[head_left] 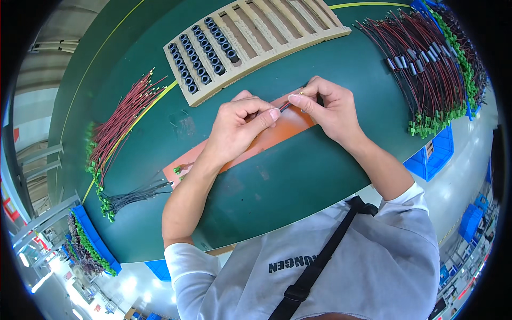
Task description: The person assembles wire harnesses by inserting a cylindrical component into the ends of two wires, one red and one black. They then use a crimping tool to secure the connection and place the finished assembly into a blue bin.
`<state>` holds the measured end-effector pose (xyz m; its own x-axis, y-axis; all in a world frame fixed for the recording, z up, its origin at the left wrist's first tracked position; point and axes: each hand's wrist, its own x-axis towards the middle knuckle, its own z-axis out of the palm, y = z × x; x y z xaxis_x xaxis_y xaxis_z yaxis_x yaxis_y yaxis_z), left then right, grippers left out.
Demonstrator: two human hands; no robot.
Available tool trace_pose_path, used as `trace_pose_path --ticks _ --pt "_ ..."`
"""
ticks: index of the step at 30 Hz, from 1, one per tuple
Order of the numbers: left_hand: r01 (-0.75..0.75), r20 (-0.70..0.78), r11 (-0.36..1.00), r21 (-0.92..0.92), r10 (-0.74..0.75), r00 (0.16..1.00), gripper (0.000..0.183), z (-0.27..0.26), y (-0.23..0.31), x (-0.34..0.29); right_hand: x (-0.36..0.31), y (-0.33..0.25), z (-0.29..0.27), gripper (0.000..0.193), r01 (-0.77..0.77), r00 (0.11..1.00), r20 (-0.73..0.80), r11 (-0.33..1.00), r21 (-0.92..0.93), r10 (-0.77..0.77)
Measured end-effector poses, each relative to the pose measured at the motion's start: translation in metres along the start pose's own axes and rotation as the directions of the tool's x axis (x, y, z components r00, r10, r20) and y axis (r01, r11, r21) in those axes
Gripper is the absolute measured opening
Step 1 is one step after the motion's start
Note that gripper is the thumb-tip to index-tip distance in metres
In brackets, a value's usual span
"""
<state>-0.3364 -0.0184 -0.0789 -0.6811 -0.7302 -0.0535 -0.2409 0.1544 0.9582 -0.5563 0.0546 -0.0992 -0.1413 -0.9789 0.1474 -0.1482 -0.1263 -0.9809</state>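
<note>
Between my hands runs a short stretch of thin red and black wires [285, 106]. My left hand [240, 125] is closed, pinching the wires between thumb and forefinger. My right hand [333, 109] pinches them further right, where a small gold-coloured tip shows by the thumb. Something dark sits under the right fingers; I cannot make out what. Both hands are over a long orange board [288, 128] lying on the green table. Near the board's left end is a small green connector [177, 170], partly hidden behind my left forearm.
Beyond my hands stands a slotted wooden rack [240, 68] with several black cylinders [201, 50]. At left lie red wires [125, 117] and black wires [138, 196] with green connectors. At right is a pile of wires with grey cylinders [421, 61]. Blue bins [96, 240] flank the table.
</note>
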Motion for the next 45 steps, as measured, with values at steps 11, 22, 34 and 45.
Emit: trace_pose_path --ticks 11,22,34,45 --pt "0.018 -0.026 1.0 -0.022 -0.019 0.999 0.012 0.001 -0.001 -0.002 0.002 -0.012 0.003 0.021 -0.049 0.995 0.08 0.997 -0.06 0.053" --pt "0.101 -0.013 0.992 -0.078 -0.102 0.995 0.014 0.0 0.008 -0.002 0.003 -0.002 0.009 0.027 -0.069 0.997 0.035 0.993 -0.091 0.073" --pt "0.037 0.078 0.997 -0.064 -0.032 0.996 0.015 -0.01 0.006 0.001 0.003 -0.004 0.009 0.027 -0.025 0.999 0.022 0.991 -0.131 0.028" --pt "0.059 0.154 0.965 0.255 -0.101 0.983 0.013 -0.005 0.019 0.014 0.004 0.004 0.008 0.023 0.165 0.986 0.062 0.95 -0.264 -0.153"
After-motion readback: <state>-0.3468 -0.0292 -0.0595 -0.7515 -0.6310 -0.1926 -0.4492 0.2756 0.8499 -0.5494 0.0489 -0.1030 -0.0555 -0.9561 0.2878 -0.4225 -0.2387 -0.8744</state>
